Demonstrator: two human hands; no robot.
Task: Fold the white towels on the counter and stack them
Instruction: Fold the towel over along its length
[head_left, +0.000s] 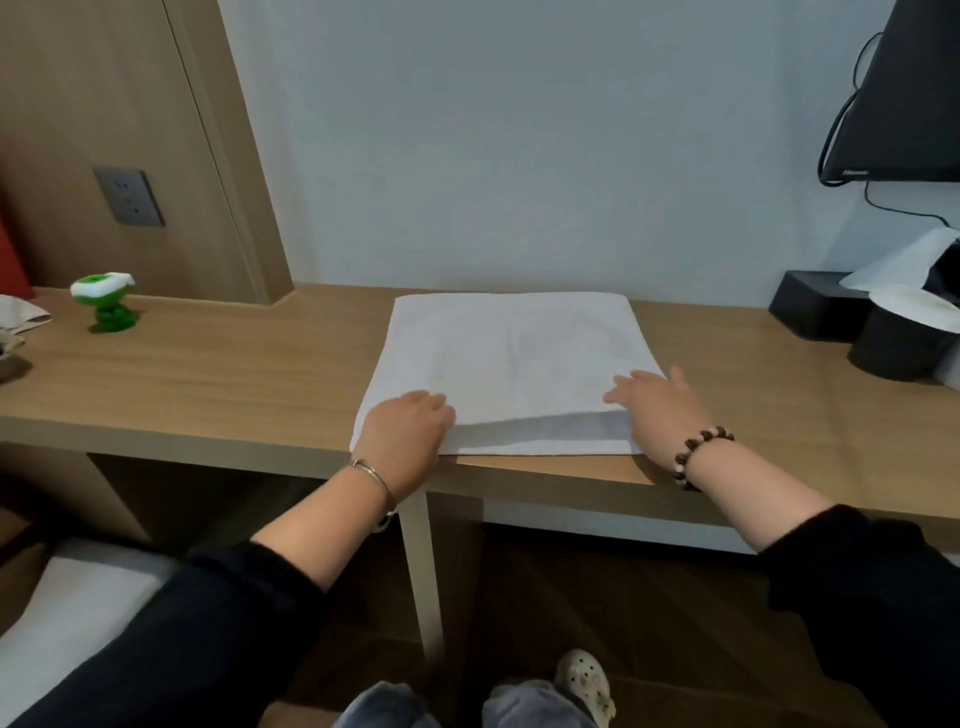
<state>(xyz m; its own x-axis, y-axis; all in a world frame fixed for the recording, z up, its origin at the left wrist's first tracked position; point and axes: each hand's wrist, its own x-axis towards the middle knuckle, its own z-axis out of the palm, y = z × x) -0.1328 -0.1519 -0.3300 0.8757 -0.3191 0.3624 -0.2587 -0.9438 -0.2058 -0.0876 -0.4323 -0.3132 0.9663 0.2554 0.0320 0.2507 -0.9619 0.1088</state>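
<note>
A white towel (511, 358) lies flat on the wooden counter (218, 384), folded over so that two layers show along its near edge. My left hand (408, 434) sits on the towel's near left corner with its fingers curled over the upper layer's edge. At the near right corner, my right hand (657, 410) rests with straight fingers spread on the cloth. Both wrists wear bracelets.
A green and white toy (106, 304) stands at the counter's far left, next to a pale cloth (21, 317). Black containers (893, 340) with white paper sit at the right, under a wall-mounted screen (909, 93). A white cushion (67, 603) lies lower left.
</note>
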